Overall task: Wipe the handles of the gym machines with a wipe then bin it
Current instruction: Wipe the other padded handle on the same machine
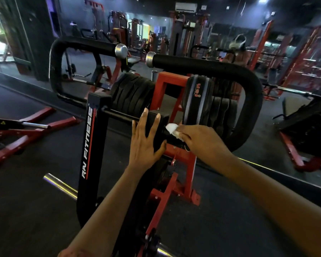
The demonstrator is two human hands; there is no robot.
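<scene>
On the gym machine [89, 130], both hands.
Pressing left hand [145, 143], fingers spread flat, on black block [160, 119]; pinching white wipe [171, 129] in right hand [202, 140].

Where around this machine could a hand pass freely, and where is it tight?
Free: the opening inside the left padded handle, and floor between the black upright and red legs. Crowded: left hand, right hand, wipe and weight plates bunch together.

Black weight plates [132, 93], chrome bar [60, 186], air conditioner [186, 6]
</scene>
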